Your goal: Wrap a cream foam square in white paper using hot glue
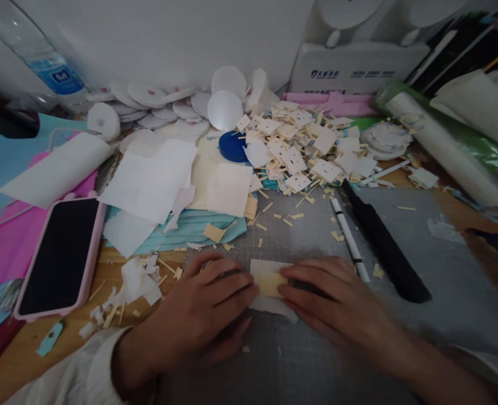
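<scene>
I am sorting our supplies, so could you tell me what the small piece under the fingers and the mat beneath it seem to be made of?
The small piece looks like matte cream paper or thin card on white backing. The mat looks like grey rubbery plastic with a faint printed grid, probably a cutting mat.

Plain white wall (160, 39) behind, dimly and evenly lit. Wooden bench (25, 354) below, mostly buried under clutter, with a grey cutting mat (451, 315) across the middle. Clear plastic bottle (34, 56) leaning at far left against the wall. White box with blue print (354, 70) at the back right, beside dark books (463, 50). Green-wrapped roll (447, 140) lying at right.
</scene>
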